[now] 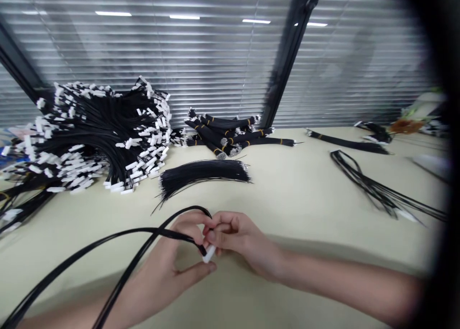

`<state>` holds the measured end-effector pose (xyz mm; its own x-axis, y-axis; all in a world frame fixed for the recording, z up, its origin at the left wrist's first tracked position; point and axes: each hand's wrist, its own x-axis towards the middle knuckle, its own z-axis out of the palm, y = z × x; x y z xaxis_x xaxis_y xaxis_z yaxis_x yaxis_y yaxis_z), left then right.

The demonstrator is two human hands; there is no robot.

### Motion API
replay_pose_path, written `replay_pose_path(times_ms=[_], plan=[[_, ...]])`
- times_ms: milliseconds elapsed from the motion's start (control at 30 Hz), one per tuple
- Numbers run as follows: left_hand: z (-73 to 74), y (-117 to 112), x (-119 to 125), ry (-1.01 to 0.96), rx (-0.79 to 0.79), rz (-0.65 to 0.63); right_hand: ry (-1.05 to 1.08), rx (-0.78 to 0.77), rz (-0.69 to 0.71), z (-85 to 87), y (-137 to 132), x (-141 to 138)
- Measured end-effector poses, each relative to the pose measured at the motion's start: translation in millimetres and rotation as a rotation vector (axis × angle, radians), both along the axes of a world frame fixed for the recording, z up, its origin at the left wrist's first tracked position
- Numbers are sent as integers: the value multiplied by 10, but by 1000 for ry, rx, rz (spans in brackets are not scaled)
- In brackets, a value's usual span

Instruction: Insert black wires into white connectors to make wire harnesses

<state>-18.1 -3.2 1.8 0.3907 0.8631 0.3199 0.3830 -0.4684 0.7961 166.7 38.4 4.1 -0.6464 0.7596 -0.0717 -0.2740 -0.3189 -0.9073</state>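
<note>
My left hand [168, 266] and my right hand [237, 243] meet low in the middle of the view, over a cream table [294, 204]. Both pinch the end of a black wire [108, 245] that carries a small white connector [209, 253]. The right fingers are curled tight on the connector. The left thumb and fingers close on the wire just behind it. The wire loops over the left hand and runs off to the lower left.
A big heap of black wires with white connectors [93, 137] lies at the left. A loose fan of bare black wires [204, 172] sits just beyond my hands. Tied bundles [230, 135] lie behind, more wires [377, 190] at right. Window blinds stand at the back.
</note>
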Motion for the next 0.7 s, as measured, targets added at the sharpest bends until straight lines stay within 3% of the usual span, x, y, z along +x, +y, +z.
replay_pose_path(times_ms=[100,233,467,600,700], plan=[[-31,-10,10,16,81,30,8,-3,50,5,-12,-11],[-47,-21,-5,8,68,30,20,30,91,-14,-21,-4],[27,12,-48,58,170,51,-62,172,81,-46,-22,-5],[29,-9,-95,46,81,134,-140,256,82,-24,-28,-2],[61,-45,-92,-37,-99,147,-150,277,128,13,-54,-2]])
